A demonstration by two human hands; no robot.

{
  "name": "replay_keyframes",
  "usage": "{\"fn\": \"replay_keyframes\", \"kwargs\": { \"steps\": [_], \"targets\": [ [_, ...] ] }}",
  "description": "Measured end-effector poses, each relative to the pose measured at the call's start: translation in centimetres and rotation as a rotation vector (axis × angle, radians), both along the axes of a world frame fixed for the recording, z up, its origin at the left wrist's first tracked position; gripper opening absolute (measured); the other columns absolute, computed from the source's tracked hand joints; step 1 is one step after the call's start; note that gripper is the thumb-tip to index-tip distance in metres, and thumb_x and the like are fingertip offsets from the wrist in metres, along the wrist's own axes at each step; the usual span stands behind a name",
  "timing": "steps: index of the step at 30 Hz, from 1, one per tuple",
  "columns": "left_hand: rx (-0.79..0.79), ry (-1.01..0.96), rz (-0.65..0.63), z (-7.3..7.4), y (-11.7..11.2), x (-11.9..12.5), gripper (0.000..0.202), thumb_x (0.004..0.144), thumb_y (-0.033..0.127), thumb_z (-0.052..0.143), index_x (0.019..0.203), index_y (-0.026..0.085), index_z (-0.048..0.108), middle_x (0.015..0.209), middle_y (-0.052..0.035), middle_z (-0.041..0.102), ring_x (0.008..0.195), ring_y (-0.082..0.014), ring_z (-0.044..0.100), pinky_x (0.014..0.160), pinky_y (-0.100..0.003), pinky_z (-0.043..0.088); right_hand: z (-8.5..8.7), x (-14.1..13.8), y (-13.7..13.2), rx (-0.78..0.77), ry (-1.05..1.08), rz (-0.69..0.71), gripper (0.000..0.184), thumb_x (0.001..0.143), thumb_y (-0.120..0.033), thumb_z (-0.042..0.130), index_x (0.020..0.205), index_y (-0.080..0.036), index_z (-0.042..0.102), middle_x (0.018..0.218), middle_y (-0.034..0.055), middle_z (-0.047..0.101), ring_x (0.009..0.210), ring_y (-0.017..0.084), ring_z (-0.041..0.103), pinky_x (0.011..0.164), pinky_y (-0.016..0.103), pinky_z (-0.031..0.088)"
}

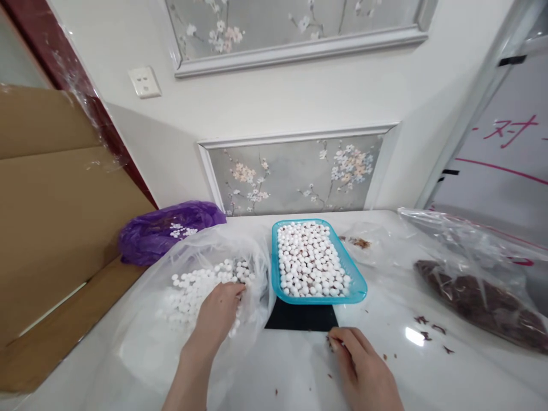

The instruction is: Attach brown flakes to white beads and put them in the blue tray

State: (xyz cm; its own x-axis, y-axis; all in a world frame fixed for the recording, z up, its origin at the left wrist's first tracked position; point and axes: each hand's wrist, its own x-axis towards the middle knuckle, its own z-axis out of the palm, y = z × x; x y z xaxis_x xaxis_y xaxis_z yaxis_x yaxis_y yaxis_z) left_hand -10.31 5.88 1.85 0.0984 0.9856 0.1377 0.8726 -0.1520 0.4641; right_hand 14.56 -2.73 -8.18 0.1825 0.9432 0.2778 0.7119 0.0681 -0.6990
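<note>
Head view: the blue tray (pixel 321 300) is set on the white table (pixel 240 379) near the wall, its long axis running away from the person, with the far end slightly to the left. It is filled with white balls (pixel 310 260), between which reddish-brown bits are seen. A black mat (pixel 302 317) is left showing at its near end.

To the left, a clear plastic bag (pixel 145 348) holding more white balls is spread against the tray's side; a purple bag (pixel 149 237) and a cardboard box (pixel 64 211) are placed beyond it. The right side is taken up by a bag of dark brown pieces (pixel 475 297), with loose brown pieces (pixel 422 319) scattered nearby.

The left hand (pixel 216 314) is reached forward over the clear bag's contents, fingers bent together; whether anything is held cannot be told. The right hand (pixel 366 368) is held low by the mat's near right corner, palm down, a small dark piece (pixel 329 341) pinched between thumb and fingertips.
</note>
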Motion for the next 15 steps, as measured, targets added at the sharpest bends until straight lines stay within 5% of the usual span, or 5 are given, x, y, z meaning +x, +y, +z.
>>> {"fn": "replay_keyframes", "kwargs": {
  "steps": [7, 10, 15],
  "targets": [
    [0.098, -0.125, 0.052, 1.1, -1.4, 0.8, 0.029, 0.084, 0.02, 0.041, 0.098, 0.021, 0.066, 0.097, -0.0068, 0.066, 0.08, -0.021, 0.061, 0.072, -0.032, 0.044, 1.2, 0.1, -0.2, 0.091, 0.207, -0.024, 0.02, 0.09, -0.036, 0.041, 0.086, -0.026, 0.058, 0.083, 0.0007, 0.064, 0.071, 0.018, 0.06, 0.067, 0.028, 0.045],
    [0.055, -0.593, 0.055, 1.3, -2.8, 2.2, 0.019, 0.083, 0.03, 0.053, 0.093, 0.021, 0.067, 0.099, -0.0044, 0.064, 0.086, -0.0192, 0.06, 0.078, -0.029, 0.048, 1.5, 0.1, -0.3, 0.116, 0.266, -0.012, 0.02, 0.089, -0.036, 0.043, 0.087, -0.025, 0.059, 0.082, 0.0007, 0.065, 0.07, 0.017, 0.06, 0.066, 0.027, 0.045],
    [-0.456, -1.415, 0.048, 1.1, -5.2, 5.8, 0.017, 0.08, 0.03, 0.062, 0.085, 0.017, 0.07, 0.075, -0.0008, 0.062, 0.068, -0.0085, 0.056, 0.068, -0.017, 0.05, 2.0, 0.0, -0.3, 0.177, 0.354, 0.014, 0.018, 0.089, -0.033, 0.046, 0.089, -0.024, 0.061, 0.082, 0.0019, 0.065, 0.071, 0.017, 0.06, 0.067, 0.026, 0.046]
  ]
}}
